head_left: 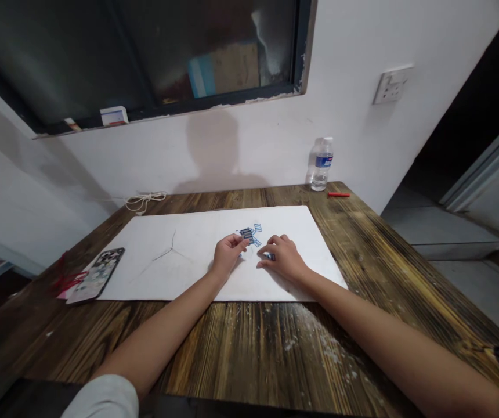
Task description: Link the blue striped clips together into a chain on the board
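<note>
My left hand (228, 255) pinches a small dark blue striped piece (246, 233) between thumb and fingers, just above a white board (180, 255). A little to its right, my right hand (283, 258) curls around another small blue piece (270, 256), which is partly hidden by the fingers. Several similar blue-and-white pieces (256, 231) lie on the board just beyond my hands. Their exact kind is too small to tell. Both forearms reach in from the near edge of a dark wooden table (241, 348).
A phone (96, 276) lies on red-and-white papers at the board's left corner. A white cord (145, 200) lies at the table's back edge. A water bottle (322, 164) and a red stick (339, 194) stand at the back right, against a white wall.
</note>
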A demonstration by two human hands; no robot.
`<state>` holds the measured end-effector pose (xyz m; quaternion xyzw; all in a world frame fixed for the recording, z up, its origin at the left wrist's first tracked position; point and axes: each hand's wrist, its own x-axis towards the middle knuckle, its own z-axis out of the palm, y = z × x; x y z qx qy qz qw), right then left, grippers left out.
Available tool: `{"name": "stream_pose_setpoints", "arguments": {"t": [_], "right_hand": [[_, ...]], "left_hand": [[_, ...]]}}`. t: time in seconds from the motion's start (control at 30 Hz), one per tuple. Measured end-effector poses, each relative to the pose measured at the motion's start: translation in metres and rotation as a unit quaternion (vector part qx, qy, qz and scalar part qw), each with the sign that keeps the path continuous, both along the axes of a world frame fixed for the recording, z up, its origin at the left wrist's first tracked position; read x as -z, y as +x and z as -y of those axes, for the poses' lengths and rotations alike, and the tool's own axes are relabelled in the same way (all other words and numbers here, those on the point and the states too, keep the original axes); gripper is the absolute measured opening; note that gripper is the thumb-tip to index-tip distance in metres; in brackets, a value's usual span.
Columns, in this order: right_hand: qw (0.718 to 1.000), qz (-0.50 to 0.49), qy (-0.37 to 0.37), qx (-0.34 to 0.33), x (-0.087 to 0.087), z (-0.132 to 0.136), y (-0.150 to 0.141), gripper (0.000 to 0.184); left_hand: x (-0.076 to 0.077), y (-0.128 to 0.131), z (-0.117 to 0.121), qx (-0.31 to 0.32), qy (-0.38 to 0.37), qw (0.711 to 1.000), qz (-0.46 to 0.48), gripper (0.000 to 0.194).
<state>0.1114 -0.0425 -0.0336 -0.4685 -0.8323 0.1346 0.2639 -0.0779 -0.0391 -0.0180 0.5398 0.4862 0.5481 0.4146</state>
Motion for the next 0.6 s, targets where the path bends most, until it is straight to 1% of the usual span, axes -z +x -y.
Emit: {"name": "stream_pose_setpoints", "arguments": {"t": [0.17, 0.23, 0.37, 0.47, 0.6], "right_hand": [[1.0, -0.008, -0.018, 0.006, 0.0012, -0.0011, -0.0002, 0.025], [0.999, -0.005, -0.023, 0.025, 0.0007, 0.0001, -0.0004, 0.028], [0.996, 0.004, -0.03, 0.09, -0.001, 0.0031, -0.0008, 0.039], [0.994, 0.008, -0.039, 0.103, -0.0018, 0.0037, -0.0013, 0.04], [0.993, 0.001, -0.054, 0.105, -0.0022, 0.0026, -0.0024, 0.034]], "left_hand": [[0.0005, 0.0005, 0.0003, 0.008, 0.006, 1.0, -0.003, 0.028], [-0.0002, 0.0007, 0.0004, 0.009, 0.008, 1.0, -0.005, 0.029], [-0.0023, 0.0014, 0.0012, 0.007, 0.005, 1.0, -0.006, 0.03], [-0.0028, 0.0016, 0.0011, 0.006, 0.001, 1.0, -0.006, 0.03], [-0.0005, 0.0012, -0.0004, 0.008, 0.004, 1.0, -0.003, 0.03]]}}
